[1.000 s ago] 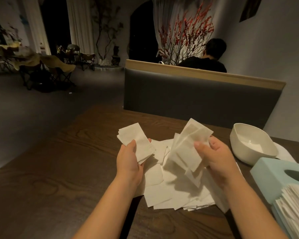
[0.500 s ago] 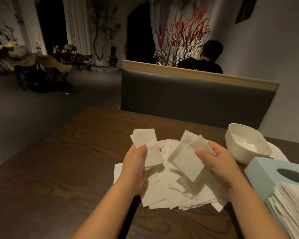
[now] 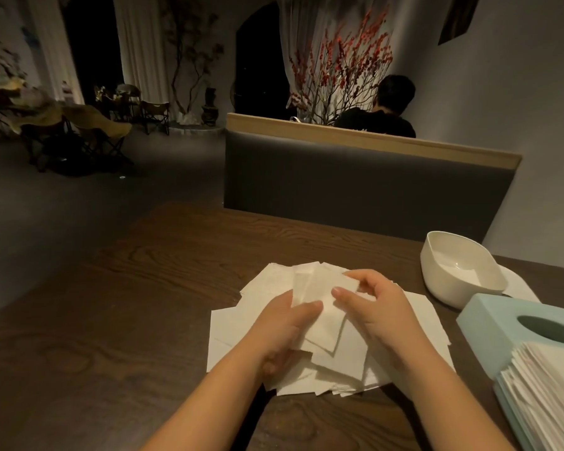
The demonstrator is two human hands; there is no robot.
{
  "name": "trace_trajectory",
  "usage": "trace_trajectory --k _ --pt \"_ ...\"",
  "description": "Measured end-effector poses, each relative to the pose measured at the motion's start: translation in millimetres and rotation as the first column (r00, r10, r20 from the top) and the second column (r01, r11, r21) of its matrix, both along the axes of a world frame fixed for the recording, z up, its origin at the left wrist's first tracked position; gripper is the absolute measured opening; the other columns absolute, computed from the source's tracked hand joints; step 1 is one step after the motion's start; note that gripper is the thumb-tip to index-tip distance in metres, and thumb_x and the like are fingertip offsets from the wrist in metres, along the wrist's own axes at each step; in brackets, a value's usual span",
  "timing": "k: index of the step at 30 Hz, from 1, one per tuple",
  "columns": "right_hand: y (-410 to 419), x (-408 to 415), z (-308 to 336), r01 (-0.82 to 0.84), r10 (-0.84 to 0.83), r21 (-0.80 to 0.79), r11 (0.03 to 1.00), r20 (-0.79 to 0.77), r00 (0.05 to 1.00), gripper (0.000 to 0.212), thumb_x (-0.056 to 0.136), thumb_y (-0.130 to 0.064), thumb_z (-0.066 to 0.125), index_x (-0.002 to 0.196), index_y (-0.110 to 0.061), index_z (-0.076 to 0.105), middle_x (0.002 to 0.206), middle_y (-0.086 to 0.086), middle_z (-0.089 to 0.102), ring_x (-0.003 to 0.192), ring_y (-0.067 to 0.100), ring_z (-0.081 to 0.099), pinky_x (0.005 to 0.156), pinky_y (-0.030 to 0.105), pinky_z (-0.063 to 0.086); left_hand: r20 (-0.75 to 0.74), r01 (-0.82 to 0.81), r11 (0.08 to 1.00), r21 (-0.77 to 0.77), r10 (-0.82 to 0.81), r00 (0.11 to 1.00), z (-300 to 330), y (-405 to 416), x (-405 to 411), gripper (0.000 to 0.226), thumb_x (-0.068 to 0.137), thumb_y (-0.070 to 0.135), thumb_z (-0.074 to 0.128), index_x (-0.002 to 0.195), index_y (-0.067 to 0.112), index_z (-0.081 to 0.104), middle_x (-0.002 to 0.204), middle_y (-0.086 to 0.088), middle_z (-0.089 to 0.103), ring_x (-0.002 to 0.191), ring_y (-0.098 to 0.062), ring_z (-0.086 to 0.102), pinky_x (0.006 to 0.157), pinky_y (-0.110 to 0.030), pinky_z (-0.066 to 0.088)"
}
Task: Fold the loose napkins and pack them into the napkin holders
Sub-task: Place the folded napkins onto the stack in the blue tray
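Head view: far from done. Loose napkins (image 3: pixel 401 330) spread in a heap on the surface (image 3: pixel 118 320); a filled pale-blue napkin holder (image 3: pixel 508 323) at right, a folded stack (image 3: pixel 547 392) just before it. Left hand (image 3: pixel 284 323) and right hand (image 3: pixel 375 307) low over the heap, each pinching the same folded napkin (image 3: pixel 319 288) between them. Most folding and packing apparently left.

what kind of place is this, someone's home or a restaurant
Probably a restaurant or cafe: a padded booth bench backs the wooden table, another person sits in the next booth, and folding chairs stand across the room.
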State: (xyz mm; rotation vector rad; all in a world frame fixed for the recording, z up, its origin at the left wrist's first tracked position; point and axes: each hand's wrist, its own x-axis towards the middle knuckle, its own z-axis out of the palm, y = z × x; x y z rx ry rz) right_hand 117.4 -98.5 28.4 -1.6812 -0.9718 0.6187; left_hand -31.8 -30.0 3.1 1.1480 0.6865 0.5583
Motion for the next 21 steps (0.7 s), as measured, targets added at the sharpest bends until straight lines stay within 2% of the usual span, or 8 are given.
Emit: trace_trajectory --k 3,7,10,12,14,17,19,21 --pt "-4 8 0 -0.089 0.075 -0.045 0.995 -0.253 0.965 0.012 0.087 -0.011 0.073 0.098 -0.008 0.071 0.092 0.011 0.076 0.082 0.023 0.073 0.069 0.034 0.058 0.071 -0.114 0.991 -0.068 0.119 0.99 0 4 2 0.022 0.102 0.014 0.051 0.117 0.014 0.067 0.094 -0.006 0.078 0.079 -0.018 0.075 0.059 -0.028 0.057" --pt "-5 18 1 0.008 -0.004 0.01 1.0 -0.327 0.945 0.017 0.093 -0.008 0.063 0.106 -0.016 0.071 0.098 0.004 0.077 0.091 0.021 0.074 0.076 0.038 0.059 0.124 -0.205 0.964 -0.169 0.227 0.966 -3 8 5 0.025 0.102 0.009 0.047 0.115 0.014 0.067 0.099 -0.013 0.077 0.093 -0.031 0.073 0.084 -0.05 0.059" --pt "-9 25 13 0.032 0.052 0.138 0.99 -0.565 0.824 0.021 0.094 -0.01 0.059 0.112 -0.018 0.067 0.103 0.005 0.076 0.095 0.021 0.073 0.071 0.034 0.058 0.15 -0.226 0.934 -0.276 0.274 0.95 -4 8 7 0.027 0.1 0.005 0.043 0.116 0.012 0.065 0.094 -0.016 0.077 0.093 -0.038 0.072 0.075 -0.053 0.061" --pt "-13 22 20 -0.062 0.144 0.154 0.986 -0.609 0.78 0.021 0.091 -0.015 0.061 0.111 -0.018 0.067 0.101 0.008 0.076 0.092 0.021 0.074 0.064 0.031 0.059 0.158 -0.213 0.932 -0.294 0.267 0.951 -5 5 9 0.028 0.099 0.004 0.041 0.113 0.011 0.065 0.092 -0.017 0.077 0.093 -0.04 0.072 0.07 -0.054 0.061" --pt "-13 14 18 -0.156 0.189 0.106 0.982 -0.524 0.83 0.021 0.089 -0.015 0.064 0.11 -0.014 0.068 0.1 0.01 0.076 0.088 0.022 0.074 0.064 0.032 0.059 0.146 -0.191 0.935 -0.298 0.243 0.959 -7 1 12 0.03 0.098 0.008 0.041 0.115 0.009 0.066 0.095 -0.017 0.076 0.092 -0.039 0.071 0.074 -0.061 0.059" --pt "-6 -3 8 -0.071 0.07 0.005 0.997 -0.209 0.975 0.008 0.091 -0.015 0.067 0.089 -0.007 0.071 0.084 0.005 0.076 0.074 0.021 0.071 0.063 0.03 0.056 0.125 -0.095 0.94 -0.327 0.143 0.982 -4 -6 14 0.039 0.103 0.039 0.043 0.116 0.012 0.068 0.102 -0.016 0.076 0.088 -0.032 0.074 0.081 -0.049 0.059" --pt "-3 -8 -1 -0.01 0.01 -0.015 1.0 -0.019 1.0 0.026 0.089 -0.019 0.071 0.068 -0.009 0.061 0.064 0.004 0.062 0.06 0.019 0.058 0.059 0.032 0.046 0.086 -0.05 0.957 -0.285 0.077 0.993 -5 -8 13 0.046 0.098 0.055 0.049 0.119 0.018 0.067 0.112 -0.01 0.075 0.099 -0.027 0.073 0.09 -0.044 0.057" --pt "-2 -9 -4 0.014 -0.013 -0.008 1.0 0.059 0.998 0.029 0.087 -0.022 0.072 0.066 -0.008 0.057 0.064 0.005 0.055 0.062 0.019 0.05 0.062 0.036 0.043 0.068 -0.029 0.991 -0.13 0.039 0.997 -8 -11 11 0.03 0.098 0.036 0.058 0.122 0.021 0.068 0.118 -0.004 0.074 0.112 -0.024 0.068 0.093 -0.043 0.057"
